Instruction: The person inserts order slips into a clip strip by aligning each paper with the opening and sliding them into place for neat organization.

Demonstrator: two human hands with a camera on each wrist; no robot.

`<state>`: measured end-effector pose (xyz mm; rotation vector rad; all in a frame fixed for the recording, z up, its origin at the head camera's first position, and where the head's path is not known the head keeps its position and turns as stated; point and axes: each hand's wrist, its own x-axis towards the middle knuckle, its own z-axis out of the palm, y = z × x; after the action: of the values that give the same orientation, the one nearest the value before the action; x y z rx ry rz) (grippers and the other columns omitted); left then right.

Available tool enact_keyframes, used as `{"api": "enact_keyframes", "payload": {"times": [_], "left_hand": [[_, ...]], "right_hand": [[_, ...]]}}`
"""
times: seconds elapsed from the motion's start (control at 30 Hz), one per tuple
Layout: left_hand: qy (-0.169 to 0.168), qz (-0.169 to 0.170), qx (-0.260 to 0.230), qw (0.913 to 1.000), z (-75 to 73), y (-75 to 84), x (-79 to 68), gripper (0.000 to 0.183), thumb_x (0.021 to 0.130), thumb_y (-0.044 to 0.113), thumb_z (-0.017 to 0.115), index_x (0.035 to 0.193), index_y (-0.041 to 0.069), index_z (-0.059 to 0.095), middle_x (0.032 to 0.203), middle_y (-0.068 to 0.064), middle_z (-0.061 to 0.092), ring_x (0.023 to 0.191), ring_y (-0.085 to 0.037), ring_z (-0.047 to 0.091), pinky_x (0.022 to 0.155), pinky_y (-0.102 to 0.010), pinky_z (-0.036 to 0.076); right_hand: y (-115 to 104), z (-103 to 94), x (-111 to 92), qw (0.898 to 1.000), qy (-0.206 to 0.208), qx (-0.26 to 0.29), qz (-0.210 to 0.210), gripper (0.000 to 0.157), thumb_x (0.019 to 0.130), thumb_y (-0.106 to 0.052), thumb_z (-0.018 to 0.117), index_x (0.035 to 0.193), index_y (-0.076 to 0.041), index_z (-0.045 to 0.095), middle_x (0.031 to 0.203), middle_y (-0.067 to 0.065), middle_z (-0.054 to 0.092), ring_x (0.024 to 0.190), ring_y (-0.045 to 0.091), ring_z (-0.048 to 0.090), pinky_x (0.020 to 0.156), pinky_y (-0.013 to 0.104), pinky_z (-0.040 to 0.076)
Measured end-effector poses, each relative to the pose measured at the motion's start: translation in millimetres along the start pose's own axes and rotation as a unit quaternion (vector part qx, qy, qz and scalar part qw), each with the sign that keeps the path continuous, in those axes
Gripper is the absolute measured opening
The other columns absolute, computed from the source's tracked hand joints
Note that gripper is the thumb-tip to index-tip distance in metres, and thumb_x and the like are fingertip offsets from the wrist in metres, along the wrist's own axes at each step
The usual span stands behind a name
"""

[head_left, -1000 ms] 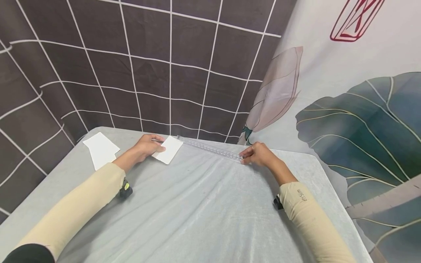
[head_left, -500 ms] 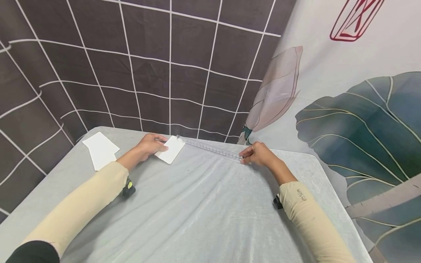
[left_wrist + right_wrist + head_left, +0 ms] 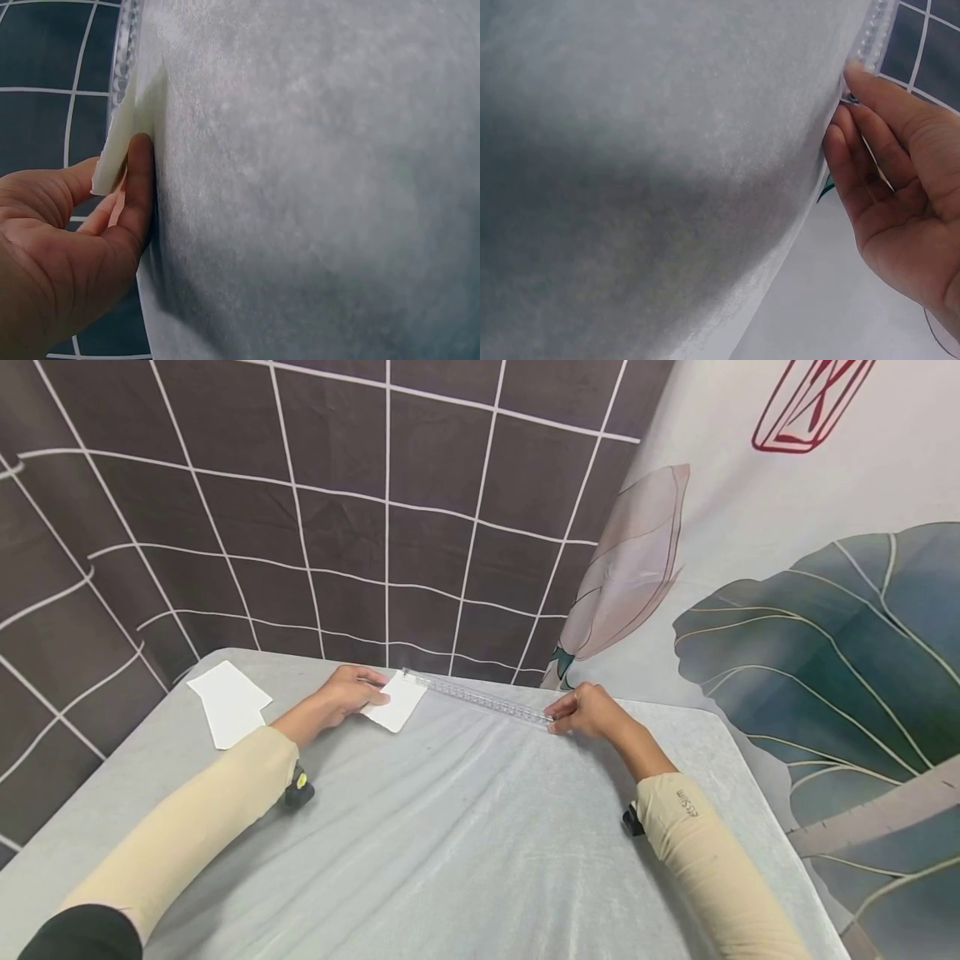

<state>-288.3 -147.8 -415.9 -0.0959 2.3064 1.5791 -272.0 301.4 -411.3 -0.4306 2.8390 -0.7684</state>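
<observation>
My left hand point(image 3: 345, 695) pinches a small white piece of paper point(image 3: 399, 702) between thumb and fingers near the table's back edge. The paper's right side meets the left end of a clear plastic ruler point(image 3: 480, 697) lying along that edge. In the left wrist view the paper point(image 3: 112, 154) is tilted up from the cloth, with the ruler point(image 3: 124, 60) just beyond it. At the ruler's other end, my right hand point(image 3: 591, 710) grips it by thumb and fingertips. The right wrist view shows the thumb over the ruler's end point(image 3: 875, 37), with the fingers curled below.
More white paper pieces point(image 3: 231, 700) lie overlapping at the back left of the table, beside my left forearm. A pale grey cloth point(image 3: 465, 827) with creases covers the table. Behind hang a dark grid-patterned curtain point(image 3: 337, 527) and a leaf-printed one point(image 3: 825, 635).
My left hand has slid the paper a little to the right, onto the ruler's left end. The right hand and the ruler have stayed in place.
</observation>
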Motion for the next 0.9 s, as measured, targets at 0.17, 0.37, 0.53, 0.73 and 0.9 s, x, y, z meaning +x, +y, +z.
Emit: {"api": "enact_keyframes", "payload": {"times": [0.17, 0.37, 0.53, 0.73, 0.9], "left_hand": [[-0.009, -0.006, -0.021, 0.9997, 4.7, -0.9, 2.4, 0.059, 0.1, -0.004, 0.077, 0.154, -0.01, 0.057, 0.105, -0.006, 0.072, 0.081, -0.006, 0.068, 0.074, -0.017, 0.06], [-0.02, -0.009, -0.043, 0.9989, 8.8, -2.0, 2.4, 0.061, 0.1, -0.004, 0.076, 0.156, -0.01, 0.055, 0.108, -0.006, 0.07, 0.085, -0.007, 0.067, 0.078, -0.016, 0.06], [-0.032, -0.011, -0.053, 0.998, 10.7, -1.5, 1.7, 0.063, 0.101, -0.003, 0.074, 0.159, -0.009, 0.051, 0.107, -0.002, 0.067, 0.088, -0.007, 0.065, 0.08, -0.016, 0.059], [-0.045, -0.014, -0.059, 0.9972, 12.8, -0.6, 1.9, 0.064, 0.103, -0.002, 0.073, 0.162, -0.008, 0.049, 0.113, -0.002, 0.067, 0.092, -0.007, 0.066, 0.086, -0.018, 0.06], [-0.052, -0.017, -0.047, 0.9974, 15.3, -2.0, 5.3, 0.065, 0.104, 0.001, 0.073, 0.164, -0.005, 0.049, 0.134, -0.013, 0.067, 0.106, -0.013, 0.067, 0.112, -0.032, 0.06]], "right_hand": [[-1, -0.6, 1, 1.0, -0.002, -0.006, 0.004, 0.029, 0.089, -0.014, 0.097, 0.116, -0.006, 0.089, 0.109, 0.011, 0.088, 0.1, 0.023, 0.084, 0.09, 0.038, 0.067], [-1, -0.9, 1, 1.0, -0.005, -0.008, 0.007, 0.03, 0.089, -0.015, 0.096, 0.117, -0.007, 0.089, 0.109, 0.011, 0.088, 0.1, 0.023, 0.084, 0.09, 0.039, 0.067], [-1, -0.6, 1, 1.0, -0.005, -0.006, 0.004, 0.03, 0.089, -0.015, 0.096, 0.117, -0.006, 0.089, 0.109, 0.011, 0.088, 0.102, 0.025, 0.085, 0.091, 0.04, 0.067], [0, -0.8, 1, 1.0, -0.004, -0.003, -0.001, 0.029, 0.089, -0.014, 0.096, 0.117, -0.006, 0.089, 0.11, 0.012, 0.088, 0.103, 0.027, 0.085, 0.091, 0.04, 0.068], [2, -0.9, 2, 1.0, -0.005, 0.004, -0.005, 0.029, 0.089, -0.013, 0.096, 0.116, -0.005, 0.089, 0.11, 0.012, 0.088, 0.103, 0.028, 0.085, 0.091, 0.04, 0.069]]}}
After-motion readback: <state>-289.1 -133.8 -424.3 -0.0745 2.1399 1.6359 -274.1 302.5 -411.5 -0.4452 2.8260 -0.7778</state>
